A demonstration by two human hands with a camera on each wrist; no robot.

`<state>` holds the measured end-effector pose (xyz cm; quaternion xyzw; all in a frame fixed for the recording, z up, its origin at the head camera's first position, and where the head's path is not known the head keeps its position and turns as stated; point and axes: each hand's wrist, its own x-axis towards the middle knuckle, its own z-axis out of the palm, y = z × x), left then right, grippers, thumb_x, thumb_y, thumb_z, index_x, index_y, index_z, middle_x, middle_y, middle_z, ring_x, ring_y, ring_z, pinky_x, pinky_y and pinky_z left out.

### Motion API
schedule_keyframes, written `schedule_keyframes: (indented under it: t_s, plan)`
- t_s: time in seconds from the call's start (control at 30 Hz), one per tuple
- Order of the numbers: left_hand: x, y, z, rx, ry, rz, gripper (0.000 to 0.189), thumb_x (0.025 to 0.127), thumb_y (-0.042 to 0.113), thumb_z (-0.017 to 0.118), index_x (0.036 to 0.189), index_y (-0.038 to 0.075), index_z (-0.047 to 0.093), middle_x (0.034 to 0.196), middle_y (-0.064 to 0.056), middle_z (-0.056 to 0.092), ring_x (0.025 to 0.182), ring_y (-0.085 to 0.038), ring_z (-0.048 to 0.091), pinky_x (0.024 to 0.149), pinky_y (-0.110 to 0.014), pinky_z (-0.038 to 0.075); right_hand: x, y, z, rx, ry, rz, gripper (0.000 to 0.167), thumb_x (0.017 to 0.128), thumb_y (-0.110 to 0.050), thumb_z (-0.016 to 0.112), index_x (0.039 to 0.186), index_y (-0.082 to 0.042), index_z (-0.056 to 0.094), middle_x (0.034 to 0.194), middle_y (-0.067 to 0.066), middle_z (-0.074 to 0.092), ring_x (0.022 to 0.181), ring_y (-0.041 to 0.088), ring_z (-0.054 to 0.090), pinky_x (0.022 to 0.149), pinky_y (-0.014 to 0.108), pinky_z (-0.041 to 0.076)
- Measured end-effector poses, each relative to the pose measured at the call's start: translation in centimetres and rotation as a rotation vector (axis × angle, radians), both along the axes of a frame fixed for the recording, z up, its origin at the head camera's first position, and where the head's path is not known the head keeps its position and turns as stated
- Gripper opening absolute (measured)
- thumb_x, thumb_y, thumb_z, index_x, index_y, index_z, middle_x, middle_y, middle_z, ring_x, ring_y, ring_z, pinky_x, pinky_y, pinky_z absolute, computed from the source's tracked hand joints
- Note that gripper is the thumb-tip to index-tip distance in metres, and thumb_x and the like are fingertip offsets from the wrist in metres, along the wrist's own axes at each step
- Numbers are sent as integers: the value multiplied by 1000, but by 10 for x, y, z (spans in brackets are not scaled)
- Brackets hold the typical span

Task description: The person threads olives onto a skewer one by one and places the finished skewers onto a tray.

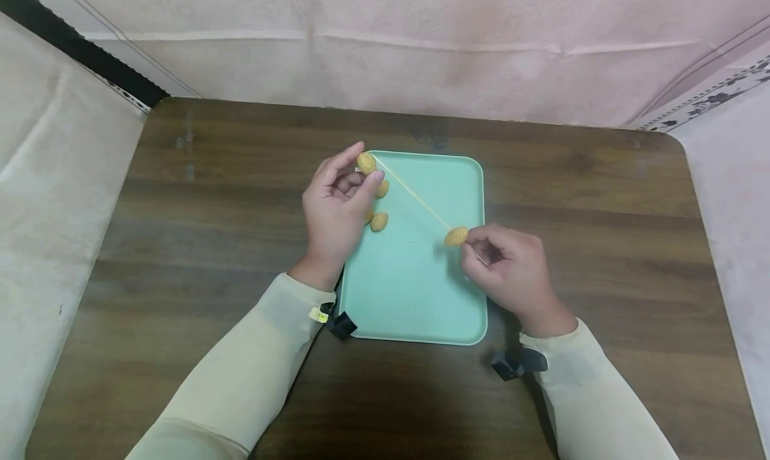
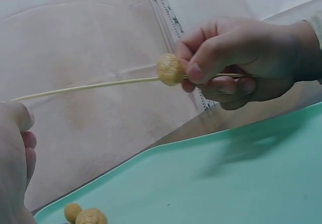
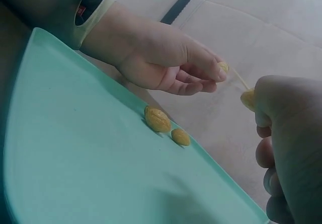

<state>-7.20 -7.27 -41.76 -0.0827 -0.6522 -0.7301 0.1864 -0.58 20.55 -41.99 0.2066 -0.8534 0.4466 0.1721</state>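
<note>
A thin wooden skewer [image 1: 415, 196] runs slantwise above a mint-green tray [image 1: 415, 306]. My right hand [image 1: 508, 266] grips its lower end, with the rest of that end tucked in the palm. Just ahead of the right fingertips, a golden-brown wrinkled food ball [image 2: 170, 69] is threaded on the skewer. My left hand [image 1: 337, 212] pinches another such ball [image 1: 366, 162] between thumb and fingers at the skewer's far tip. Whether the tip has entered this ball cannot be seen.
Several more balls, among them one ball [image 1: 379, 221], lie along the tray's left side, partly behind the left hand. Beneath is a brown wooden table [image 1: 198, 259]. Pale cloth [image 1: 385, 52] hangs behind it. Each wrist carries a small black camera [image 1: 341, 326].
</note>
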Motion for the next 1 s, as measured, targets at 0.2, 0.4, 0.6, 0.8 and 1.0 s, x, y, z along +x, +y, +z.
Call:
schedule_keyframes:
  t_s: [0.2, 0.4, 0.6, 0.8, 1.0]
  plan:
    - [-5, -3, -1, -2, 2, 21, 50, 98, 0, 85, 147, 1, 71, 123, 3, 67, 104, -16, 77, 94, -25, 67, 2, 0, 0, 15, -10, 16, 5, 87, -6, 75, 89, -8, 80, 70, -3, 65, 65, 6, 53, 63, 12, 43]
    - [-6, -4, -1, 49, 32, -10, 47, 103, -5, 76, 150, -5, 67, 129, -1, 66, 108, -15, 77, 100, -27, 66, 2, 1, -3, 34, -9, 21, 5, 88, -8, 76, 90, -8, 80, 70, -4, 64, 64, 7, 52, 62, 13, 41]
    - [-5, -4, -1, 16, 47, -1, 45, 106, -1, 75, 150, -3, 68, 131, -3, 68, 112, -14, 77, 104, -28, 65, 2, 1, -4, 34, -4, 23, 6, 87, -4, 76, 90, -9, 80, 70, -3, 63, 63, 8, 51, 61, 14, 40]
    - [-6, -6, -1, -17, 29, 74, 38, 102, 4, 83, 138, -4, 75, 125, -9, 76, 111, -23, 78, 101, -32, 67, 2, -1, -1, 49, -30, 17, 5, 88, -5, 76, 90, -9, 80, 71, -3, 64, 65, 8, 51, 62, 14, 40]
    - [-9, -12, -3, -91, 43, 88, 31, 99, 6, 86, 130, 0, 81, 121, -11, 76, 105, -22, 78, 95, -30, 68, 0, -2, 0, 70, -5, 12, 7, 87, -4, 77, 86, -10, 79, 69, -3, 61, 63, 8, 49, 61, 14, 39]
